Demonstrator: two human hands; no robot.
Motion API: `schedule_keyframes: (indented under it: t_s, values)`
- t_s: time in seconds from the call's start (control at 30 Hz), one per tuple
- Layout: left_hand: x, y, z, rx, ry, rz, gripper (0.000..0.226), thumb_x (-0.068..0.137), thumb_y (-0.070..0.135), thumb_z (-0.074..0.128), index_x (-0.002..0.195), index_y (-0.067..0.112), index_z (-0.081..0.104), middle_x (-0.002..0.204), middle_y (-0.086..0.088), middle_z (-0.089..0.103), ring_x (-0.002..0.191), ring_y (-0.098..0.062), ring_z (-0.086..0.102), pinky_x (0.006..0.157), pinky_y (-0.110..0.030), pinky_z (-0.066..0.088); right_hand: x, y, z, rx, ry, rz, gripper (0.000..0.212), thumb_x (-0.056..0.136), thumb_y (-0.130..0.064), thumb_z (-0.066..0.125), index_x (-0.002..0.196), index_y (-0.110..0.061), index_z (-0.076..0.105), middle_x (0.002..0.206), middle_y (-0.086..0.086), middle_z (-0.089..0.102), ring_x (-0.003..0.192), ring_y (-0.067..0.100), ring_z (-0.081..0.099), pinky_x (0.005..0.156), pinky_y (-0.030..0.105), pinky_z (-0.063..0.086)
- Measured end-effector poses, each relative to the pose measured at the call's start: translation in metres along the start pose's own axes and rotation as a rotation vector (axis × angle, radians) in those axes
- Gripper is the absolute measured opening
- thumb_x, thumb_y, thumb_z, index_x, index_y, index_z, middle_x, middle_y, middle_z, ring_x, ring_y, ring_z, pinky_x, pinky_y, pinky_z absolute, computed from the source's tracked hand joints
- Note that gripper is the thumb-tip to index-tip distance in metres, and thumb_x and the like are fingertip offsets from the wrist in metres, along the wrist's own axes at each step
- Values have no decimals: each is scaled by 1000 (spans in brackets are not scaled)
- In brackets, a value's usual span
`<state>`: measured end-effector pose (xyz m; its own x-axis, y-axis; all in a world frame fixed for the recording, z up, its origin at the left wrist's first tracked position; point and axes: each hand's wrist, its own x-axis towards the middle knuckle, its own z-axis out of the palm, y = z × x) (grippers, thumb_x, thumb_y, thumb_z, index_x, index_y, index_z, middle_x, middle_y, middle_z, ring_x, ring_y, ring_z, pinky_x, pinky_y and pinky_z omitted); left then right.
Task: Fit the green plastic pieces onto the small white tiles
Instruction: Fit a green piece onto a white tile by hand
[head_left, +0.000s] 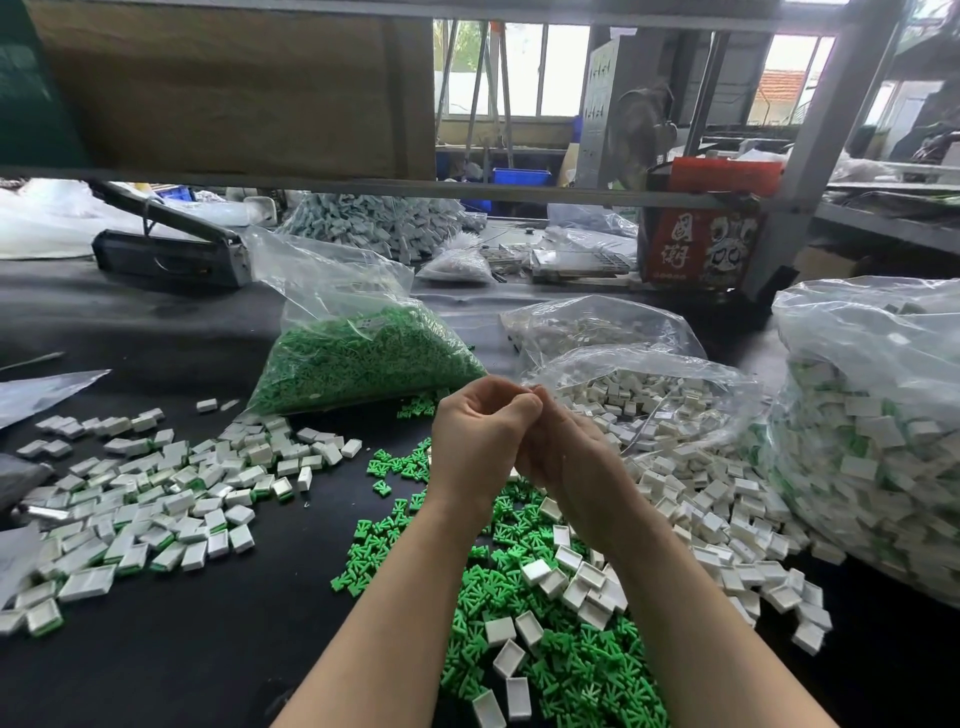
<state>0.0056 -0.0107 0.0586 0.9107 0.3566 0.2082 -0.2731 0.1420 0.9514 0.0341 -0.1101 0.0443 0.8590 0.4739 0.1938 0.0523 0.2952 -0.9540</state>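
Forearms reached up from the bottom of the view over a black surface (182, 649). Nearest the viewer, loose green pieces (571, 670) lay in a heap with open white tiles (530, 626) scattered among them, hollow side up. Above this heap the two hands met in mid-air. The left hand (480, 441) had its fingers curled inward, and the right hand (563, 452) pressed against it with fingers bent toward the same spot. Whatever they pinched was hidden between them, so I could not tell if it was a tile, a green piece, or both.

To the left lay a spread of tiles with green edges (156, 514), seemingly already fitted. To the right, more plain tiles spilled from an open clear bag (649, 395). Farther right stood a large bag (872, 426) of tiles showing green. Behind the hands, a bag of green pieces (363, 348) leaned open. Beyond were a grey pile, a red box (701, 244) and a metal shelf frame.

The pieces looked light, stiff and smooth, likely prone to slip. A tile was probably best held by its long side walls, the green piece by its edges, then pressed squarely into the hollow.
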Motion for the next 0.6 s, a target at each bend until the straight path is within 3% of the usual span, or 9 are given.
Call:
schedule_keyframes:
  t_s: [0.17,0.23,0.3,0.43,0.6]
  values:
    - [-3,-1,2,-97,-16,-49,13,70,22,67,58,18,65,67,-14,63,44,-9,50,41,-19,39,1,2,-1,-38,18,-36,55,89,-45,50,95,9,59,69,12,52,62,17,50,59,28,41]
    - [-5,0,5,-125,-6,-73,14,70,22,66,56,19,65,87,-29,67,46,-11,51,41,-20,40,1,3,-3,-45,21,-59,51,88,-45,51,90,6,61,63,5,52,58,13,50,57,26,42]
    - [-7,1,7,-153,0,-84,17,70,21,65,53,21,65,102,-34,65,46,-11,52,41,-21,41,1,4,-4,-43,22,-83,43,90,-45,55,79,-4,63,59,-1,52,55,10,50,54,23,43]
    - [-8,2,7,-176,-15,-75,21,74,18,63,53,22,66,99,-33,65,47,-12,50,41,-22,40,2,4,-3,-67,29,-101,36,92,-39,52,65,-19,65,57,-3,52,53,10,49,52,22,43]
    - [-6,-2,6,-176,-27,-64,41,90,4,58,53,22,63,95,-23,62,52,-17,44,43,-24,38,3,6,-2,-28,44,-107,34,91,-35,55,67,-15,68,60,1,53,56,12,50,52,22,44]
